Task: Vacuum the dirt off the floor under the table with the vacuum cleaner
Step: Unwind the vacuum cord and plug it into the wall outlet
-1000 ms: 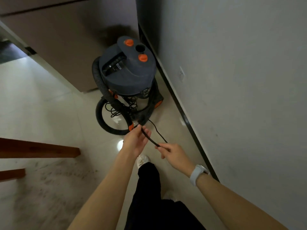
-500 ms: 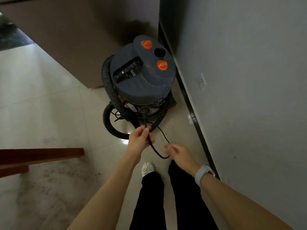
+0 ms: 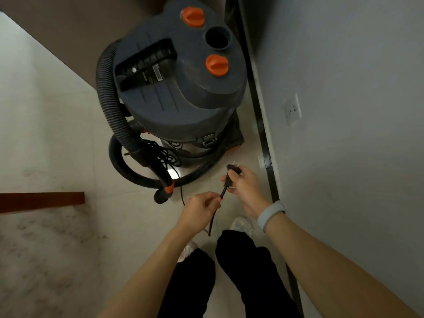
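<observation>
A dark grey drum vacuum cleaner [image 3: 181, 88] with orange knobs stands by the wall, its ribbed black hose [image 3: 110, 104] looping down to the floor in front of it. My right hand [image 3: 245, 187] grips the black power plug [image 3: 232, 169], prongs pointing up. My left hand [image 3: 202, 208] pinches the black cord [image 3: 212, 221] just below the plug; the cord hangs down between my feet. Grey dirt [image 3: 46, 237] is smeared over the pale floor tiles at lower left.
A white wall socket [image 3: 293, 110] sits low on the grey wall at right, above a black skirting board [image 3: 263, 143]. A brown wooden table bar [image 3: 41, 200] juts in from the left. A brown cabinet [image 3: 75, 31] stands behind the vacuum.
I have stepped closer to the vacuum. My right hand moved up the cord and now holds the plug; my left hand slid down to the cord below it.
</observation>
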The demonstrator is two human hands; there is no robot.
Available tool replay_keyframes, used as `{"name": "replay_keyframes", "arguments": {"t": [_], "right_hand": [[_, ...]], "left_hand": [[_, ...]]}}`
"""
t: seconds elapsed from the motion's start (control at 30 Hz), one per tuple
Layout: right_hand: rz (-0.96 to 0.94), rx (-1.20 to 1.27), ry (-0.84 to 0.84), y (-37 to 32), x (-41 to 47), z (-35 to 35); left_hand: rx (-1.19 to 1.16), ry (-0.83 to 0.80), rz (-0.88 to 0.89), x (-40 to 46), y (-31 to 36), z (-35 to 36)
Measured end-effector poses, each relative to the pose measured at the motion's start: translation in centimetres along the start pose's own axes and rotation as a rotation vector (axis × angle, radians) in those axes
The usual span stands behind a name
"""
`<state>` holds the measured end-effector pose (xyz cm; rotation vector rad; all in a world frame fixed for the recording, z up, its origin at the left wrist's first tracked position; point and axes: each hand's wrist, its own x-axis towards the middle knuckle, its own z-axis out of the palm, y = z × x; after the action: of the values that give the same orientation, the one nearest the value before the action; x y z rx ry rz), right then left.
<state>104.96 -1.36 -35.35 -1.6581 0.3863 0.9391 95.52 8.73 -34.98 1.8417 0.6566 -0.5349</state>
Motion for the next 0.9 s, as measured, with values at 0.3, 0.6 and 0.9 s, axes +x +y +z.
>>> {"name": "replay_keyframes", "arguments": {"t": [0.3,0.6,0.9], "right_hand": [[-0.172,-0.502,-0.075,12.1,17.3,0.6],[-0.535,-0.816,-0.136,16.5,27.7,3.8],[-0.617,-0.803,-0.173,17.8,28.6,4.3]], "left_hand": [[1.102,0.115,0.133,17.1,-13.2,2.3],[1.904,-0.049,-0.019,28.1,-21.7,0.5],[1.985,-0.319,-0.074,27.1,-23.9,-2.1]]}}
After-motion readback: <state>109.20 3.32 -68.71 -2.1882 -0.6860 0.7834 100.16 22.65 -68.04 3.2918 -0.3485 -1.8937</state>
